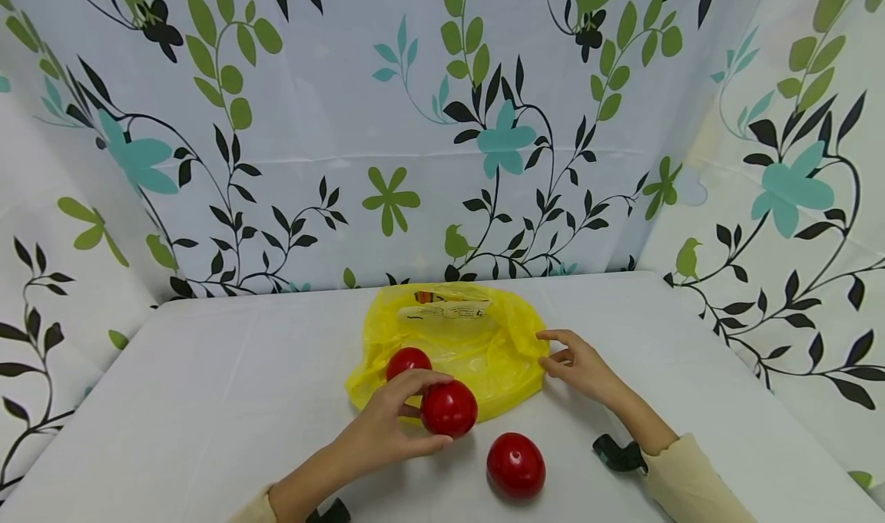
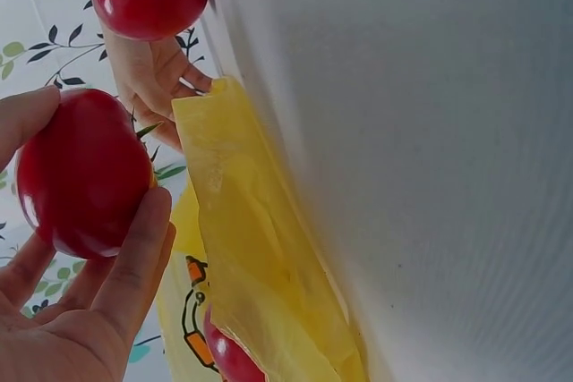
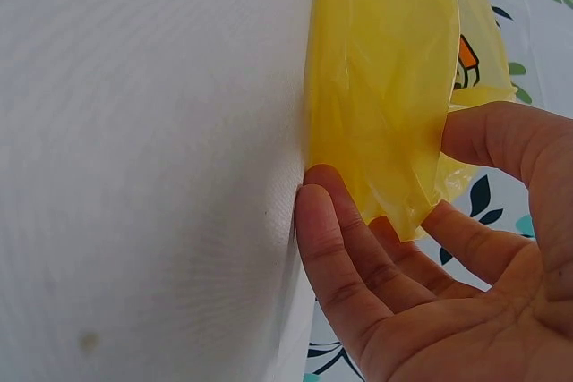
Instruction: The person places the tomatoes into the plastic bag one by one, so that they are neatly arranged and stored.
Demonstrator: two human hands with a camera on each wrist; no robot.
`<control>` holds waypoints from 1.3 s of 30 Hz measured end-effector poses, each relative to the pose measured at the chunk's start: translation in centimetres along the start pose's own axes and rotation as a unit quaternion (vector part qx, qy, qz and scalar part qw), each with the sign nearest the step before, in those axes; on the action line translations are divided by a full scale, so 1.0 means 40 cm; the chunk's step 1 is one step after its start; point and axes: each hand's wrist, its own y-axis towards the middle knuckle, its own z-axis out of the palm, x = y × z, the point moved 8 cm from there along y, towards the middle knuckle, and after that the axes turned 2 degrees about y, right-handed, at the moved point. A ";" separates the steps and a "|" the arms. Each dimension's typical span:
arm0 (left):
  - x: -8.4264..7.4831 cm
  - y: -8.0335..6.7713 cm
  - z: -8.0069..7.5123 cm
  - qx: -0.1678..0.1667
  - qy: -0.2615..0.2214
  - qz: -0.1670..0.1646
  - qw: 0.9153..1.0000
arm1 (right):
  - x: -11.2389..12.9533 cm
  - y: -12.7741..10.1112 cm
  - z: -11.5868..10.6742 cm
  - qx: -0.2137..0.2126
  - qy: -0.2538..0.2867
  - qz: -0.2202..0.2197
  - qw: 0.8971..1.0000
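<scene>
Filling the bag, apparently, we pinch a tomato near it with our left hand, our right hand spread at its edge, the next move calling for steering the tomato inside.

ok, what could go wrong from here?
Slip: the left hand grips a glossy, round tomato, which might slide out of the fingers.
Bag closing: the yellow bag looks thin and limp; if the right hand loses its edge, the mouth could sag.
Roll: the loose tomato sits on the table between the two arms, so a bump might send it rolling.
</scene>
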 end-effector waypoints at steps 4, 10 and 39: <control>0.003 0.006 -0.003 -0.010 -0.001 -0.004 1.000 | -0.001 0.000 0.000 0.000 0.000 0.000 1.000; 0.011 0.012 -0.002 -0.017 -0.011 -0.003 1.000 | -0.003 0.001 0.001 0.000 0.001 -0.002 1.000; 0.026 0.051 -0.015 -0.051 0.040 -0.007 0.998 | 0.001 -0.001 0.000 -0.002 -0.008 0.004 1.000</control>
